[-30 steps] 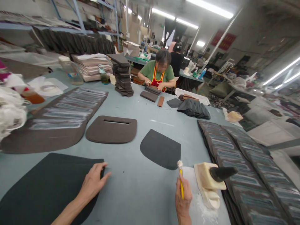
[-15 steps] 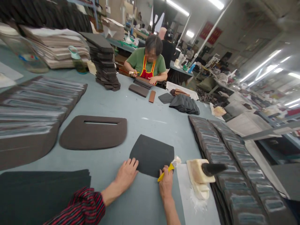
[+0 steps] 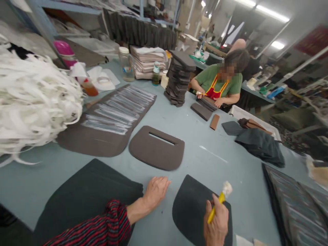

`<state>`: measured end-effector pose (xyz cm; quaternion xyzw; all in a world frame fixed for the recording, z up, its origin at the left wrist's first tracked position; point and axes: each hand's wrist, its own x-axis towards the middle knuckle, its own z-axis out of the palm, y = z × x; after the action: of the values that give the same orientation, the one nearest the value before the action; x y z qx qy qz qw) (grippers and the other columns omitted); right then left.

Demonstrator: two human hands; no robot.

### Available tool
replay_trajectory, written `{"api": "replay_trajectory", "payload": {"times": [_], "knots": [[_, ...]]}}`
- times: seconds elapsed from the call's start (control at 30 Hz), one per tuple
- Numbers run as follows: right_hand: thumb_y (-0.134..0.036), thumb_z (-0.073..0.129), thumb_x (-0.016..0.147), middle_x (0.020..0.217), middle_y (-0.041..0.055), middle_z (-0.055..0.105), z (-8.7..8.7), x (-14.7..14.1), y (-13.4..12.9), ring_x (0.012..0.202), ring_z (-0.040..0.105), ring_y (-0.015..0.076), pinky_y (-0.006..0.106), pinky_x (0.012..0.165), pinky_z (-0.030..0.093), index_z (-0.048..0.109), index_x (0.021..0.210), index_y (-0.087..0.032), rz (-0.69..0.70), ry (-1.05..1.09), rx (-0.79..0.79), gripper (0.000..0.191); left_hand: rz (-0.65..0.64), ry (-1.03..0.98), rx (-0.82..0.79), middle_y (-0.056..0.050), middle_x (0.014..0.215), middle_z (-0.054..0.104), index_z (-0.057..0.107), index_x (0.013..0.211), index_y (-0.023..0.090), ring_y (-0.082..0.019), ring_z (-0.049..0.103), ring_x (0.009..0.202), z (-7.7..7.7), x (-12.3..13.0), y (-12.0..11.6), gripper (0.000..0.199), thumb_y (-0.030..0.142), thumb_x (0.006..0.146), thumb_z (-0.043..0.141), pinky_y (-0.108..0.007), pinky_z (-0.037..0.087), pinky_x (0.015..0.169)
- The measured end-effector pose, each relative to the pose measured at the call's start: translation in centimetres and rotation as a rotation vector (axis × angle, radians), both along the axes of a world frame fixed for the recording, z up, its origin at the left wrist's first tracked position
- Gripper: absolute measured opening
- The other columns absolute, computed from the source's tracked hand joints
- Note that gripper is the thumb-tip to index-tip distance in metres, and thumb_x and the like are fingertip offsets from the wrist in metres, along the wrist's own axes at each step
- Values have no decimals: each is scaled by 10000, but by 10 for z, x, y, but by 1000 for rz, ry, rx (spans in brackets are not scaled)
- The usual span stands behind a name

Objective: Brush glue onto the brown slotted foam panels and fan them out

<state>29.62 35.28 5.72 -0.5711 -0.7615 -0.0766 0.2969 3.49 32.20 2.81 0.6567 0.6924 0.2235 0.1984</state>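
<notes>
My right hand (image 3: 216, 218) is closed round the yellow handle of a paintbrush (image 3: 214, 209), its bristles thick with white paste. The brush is over a dark sheet piece (image 3: 189, 205) with a rounded lower edge, which lies flat on the table and is partly hidden by this hand. My left hand (image 3: 156, 191) is low over the table, left of that sheet, holding nothing visible, with its fingers loosely bent. Its wrist lies by the corner of a stack of dark sheets (image 3: 89, 191). Just beyond the left hand is a brown panel (image 3: 156, 150) with a long slot.
Overlapping brown panels (image 3: 94, 143) with pale streaks lie left. A heap of white strips (image 3: 36, 99) stands at far left. Dark stacked pieces (image 3: 179, 78), a jar (image 3: 126, 65) and a co-worker (image 3: 217, 82) are beyond. More streaked panels (image 3: 294, 201) lie right.
The view has turned left. My left hand has come off the edge of the dark sheet. My right hand has lifted the brush more upright over the sheet.
</notes>
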Motion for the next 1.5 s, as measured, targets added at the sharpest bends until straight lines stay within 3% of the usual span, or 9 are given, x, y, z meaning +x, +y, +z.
{"api": "replay_trajectory", "payload": {"times": [0.13, 0.2, 0.37, 0.57, 0.73, 0.9, 1.1, 1.2, 1.5], "knots": [[-347, 464, 950, 1001, 129, 597, 39, -119, 56, 930, 573, 203, 348, 848, 460, 603, 1160, -138, 219, 287, -106, 328, 178, 58, 97, -129, 1165, 625, 505, 1300, 190, -238, 549, 1111, 0, -54, 20, 418, 141, 909, 366, -436, 414, 942], [-317, 496, 930, 965, 101, 622, 48, -182, 78, 897, 590, 182, 324, 836, 469, 627, 1091, -154, 349, 442, -202, 264, 244, 152, 104, -141, 1289, 563, 496, 1327, 212, -298, 466, 1227, -2, -72, 22, 446, 180, 885, 445, -512, 364, 1007], [-359, 564, 861, 873, 46, 672, 40, -309, 109, 740, 612, 145, 262, 707, 494, 664, 915, -167, 460, 687, -592, 224, 232, 276, 16, -122, 1247, 591, 582, 1233, 225, -313, 510, 1153, -15, -88, 22, 399, 141, 865, 452, -520, 419, 958], [-388, 578, 804, 680, -15, 638, 6, -376, 131, 541, 535, 104, 217, 525, 436, 685, 868, -171, 607, 655, -858, 250, 261, 297, 40, -92, 1211, 608, 597, 1225, 261, -293, 523, 1117, -31, -87, 21, 441, 105, 834, 466, -489, 440, 962], [-429, 525, 830, 744, 22, 668, -13, -403, 168, 614, 571, 125, 239, 618, 455, 682, 916, -146, 352, 725, -598, 334, 268, 281, 60, -94, 1204, 617, 593, 1236, 267, -291, 522, 1107, -37, -88, 20, 468, 104, 814, 474, -488, 454, 943], [-471, 534, 830, 678, 17, 665, -18, -374, 188, 588, 583, 136, 254, 652, 454, 679, 876, -144, 204, 703, -538, 361, 256, 280, 70, -116, 1200, 613, 598, 1240, 276, -287, 523, 1092, -32, -91, 21, 431, 156, 844, 478, -485, 461, 924], [-472, 540, 799, 538, 12, 627, -5, -236, 200, 543, 594, 174, 273, 612, 438, 685, 822, -132, -242, 647, -436, 370, 234, 290, 86, -111, 1212, 593, 595, 1244, 270, -295, 491, 1086, -27, -92, 20, 388, 221, 880, 470, -471, 441, 912], [-455, 519, 803, 492, -5, 592, 1, -194, 196, 493, 570, 162, 265, 593, 427, 673, 781, -135, -328, 665, -424, 356, 219, 305, 69, -110, 1220, 578, 592, 1247, 253, -308, 469, 1103, -25, -92, 19, 380, 244, 892, 455, -473, 417, 924], [-436, 525, 809, 508, -31, 543, -4, -147, 102, 538, 515, 147, 251, 593, 384, 594, 659, -187, -423, 556, -416, 299, 207, 322, 42, -115, 1235, 563, 587, 1252, 237, -317, 452, 1116, -24, -88, 20, 382, 280, 903, 439, -468, 393, 927]]}}
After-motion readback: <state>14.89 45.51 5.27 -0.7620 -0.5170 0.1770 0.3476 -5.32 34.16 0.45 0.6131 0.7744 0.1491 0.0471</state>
